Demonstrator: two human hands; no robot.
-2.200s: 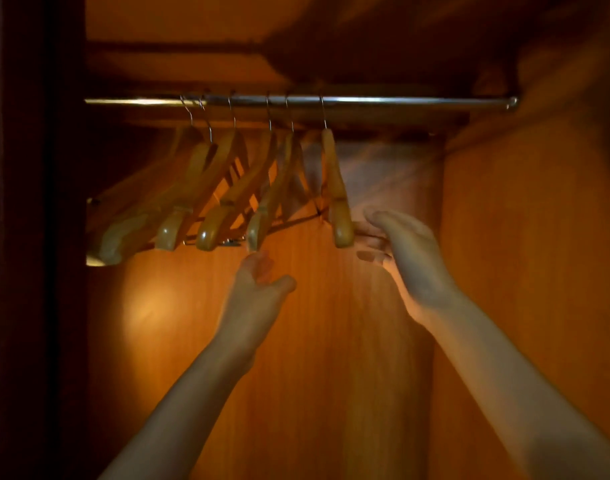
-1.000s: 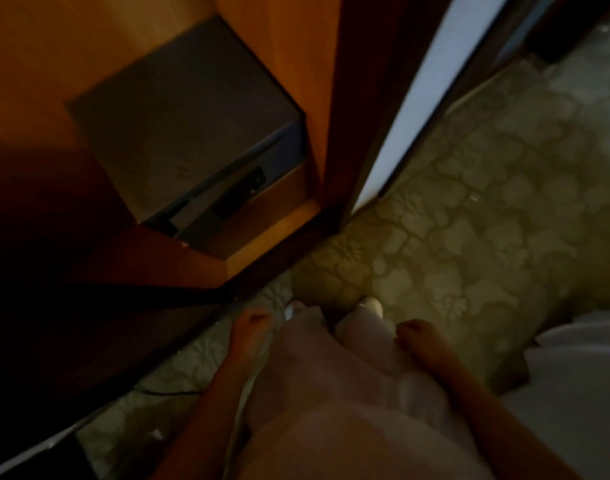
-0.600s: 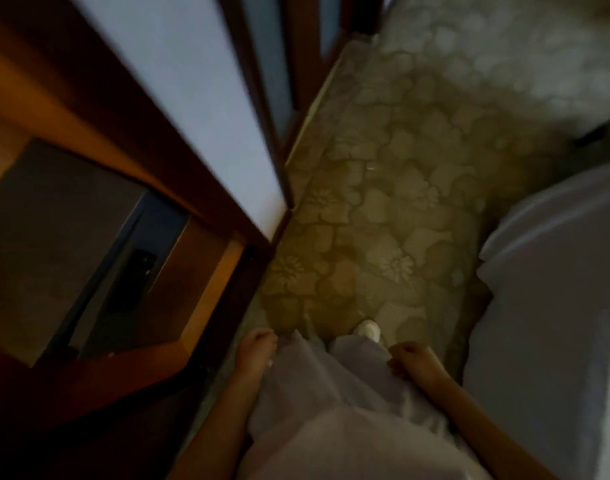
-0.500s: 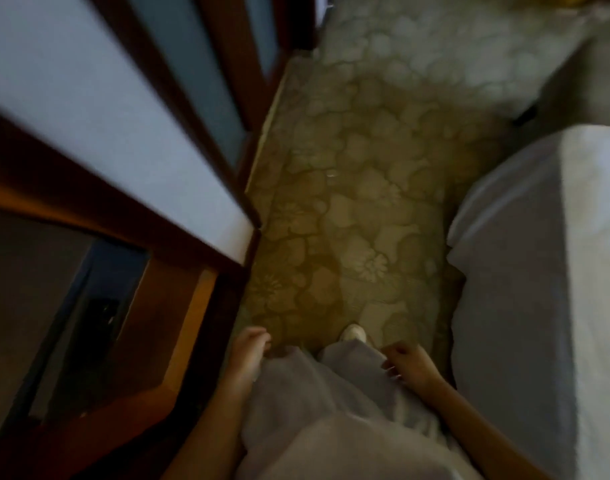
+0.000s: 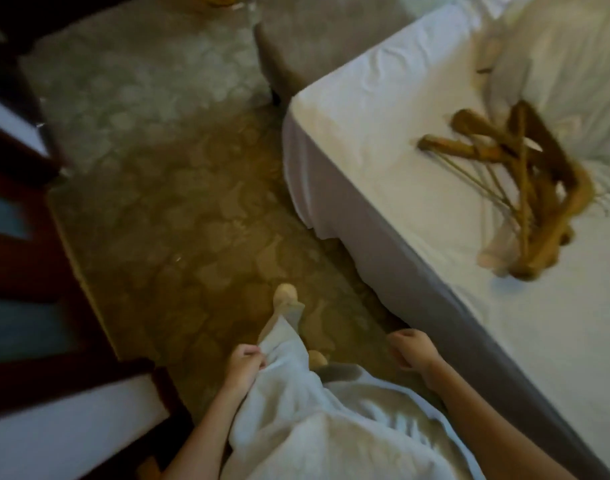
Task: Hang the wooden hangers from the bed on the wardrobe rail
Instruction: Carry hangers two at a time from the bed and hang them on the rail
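Note:
A loose pile of several wooden hangers [image 5: 525, 181] lies on the white bed [image 5: 383, 140] at the right, near a white pillow [image 5: 566, 64]. My left hand [image 5: 242, 367] hangs low at my side with its fingers curled, empty, against my light clothing. My right hand [image 5: 412, 349] is also low, loosely curled and empty, just off the bed's near edge and well short of the hangers. The wardrobe rail is out of view.
Patterned carpet [image 5: 178, 188] runs between the bed and the dark-framed wardrobe doors [image 5: 29, 278] on the left. A grey upholstered piece [image 5: 317, 39] stands beyond the bed's corner. My feet and light trousers [image 5: 286, 327] show at the bottom centre.
The view has swung from the wardrobe rail, where both hands were at the hung hangers, down and right to the bed. Both hands have dropped to my sides, and the hanger pile has come into view.

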